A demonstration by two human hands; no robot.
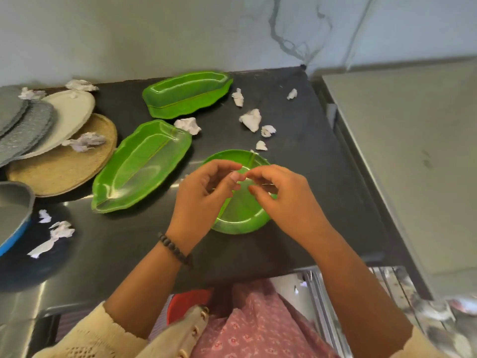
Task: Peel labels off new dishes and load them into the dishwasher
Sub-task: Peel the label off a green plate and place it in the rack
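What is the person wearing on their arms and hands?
Both hands are bare, with no gloves or rings that I can see. The left hand has a dark beaded bracelet around its wrist. The right hand has a bare wrist. Cream knitted sleeves, pushed up, leave both forearms uncovered.

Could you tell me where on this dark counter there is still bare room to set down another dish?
Free: the front strip between the round green plate and the counter edge, and the right side beyond the paper scraps. Crowded: the left, with placemats and leaf-shaped trays.
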